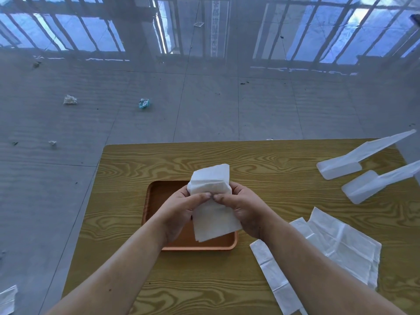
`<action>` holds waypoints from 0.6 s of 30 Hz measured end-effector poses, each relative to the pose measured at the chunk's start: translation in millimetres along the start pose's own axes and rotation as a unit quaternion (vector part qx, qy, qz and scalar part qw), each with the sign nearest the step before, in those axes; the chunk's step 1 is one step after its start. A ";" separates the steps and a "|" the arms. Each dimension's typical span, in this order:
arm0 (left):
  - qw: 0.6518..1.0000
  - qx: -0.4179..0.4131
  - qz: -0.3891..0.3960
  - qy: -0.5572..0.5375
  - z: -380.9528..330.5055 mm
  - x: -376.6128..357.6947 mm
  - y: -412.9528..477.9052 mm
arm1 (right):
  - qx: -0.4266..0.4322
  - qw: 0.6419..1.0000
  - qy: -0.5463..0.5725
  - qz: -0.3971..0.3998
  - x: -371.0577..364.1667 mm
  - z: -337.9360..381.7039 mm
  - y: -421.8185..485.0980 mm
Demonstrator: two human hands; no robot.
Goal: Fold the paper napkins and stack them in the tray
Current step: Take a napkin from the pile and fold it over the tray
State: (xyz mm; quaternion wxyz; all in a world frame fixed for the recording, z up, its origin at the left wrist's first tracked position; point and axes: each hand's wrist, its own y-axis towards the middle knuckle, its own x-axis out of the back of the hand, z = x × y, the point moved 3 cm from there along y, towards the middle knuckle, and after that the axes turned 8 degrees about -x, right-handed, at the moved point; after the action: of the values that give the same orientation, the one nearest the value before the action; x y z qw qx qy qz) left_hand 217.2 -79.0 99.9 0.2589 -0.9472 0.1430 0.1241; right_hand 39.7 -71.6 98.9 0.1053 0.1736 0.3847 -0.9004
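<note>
Both hands hold one white paper napkin above the orange-brown tray near the table's middle. My left hand pinches its left side, my right hand its right side, thumbs meeting at the centre. The napkin is partly folded: its upper part stands up and a lower flap hangs down over the tray's right half. Whether anything lies in the tray under my hands is hidden. Several unfolded white napkins lie flat on the table to the right, and a long folded strip lies beside my right forearm.
The wooden table has its left edge close to the tray. Two white plastic scoop-like pieces lie at the back right. Crumpled paper scraps dot the grey floor beyond, and another napkin sits at the lower left.
</note>
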 end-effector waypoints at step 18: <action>0.999 0.017 -0.051 0.001 -6.3 15.1 5.1 | -0.031 0.997 -0.062 -0.020 3.5 -10.6 0.8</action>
State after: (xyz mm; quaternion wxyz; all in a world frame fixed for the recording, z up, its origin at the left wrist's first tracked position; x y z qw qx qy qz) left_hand 230.5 -89.7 98.1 0.2812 -0.9486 0.0972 0.1076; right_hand 39.2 -64.6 90.2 0.1164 0.1061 0.4082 -0.8992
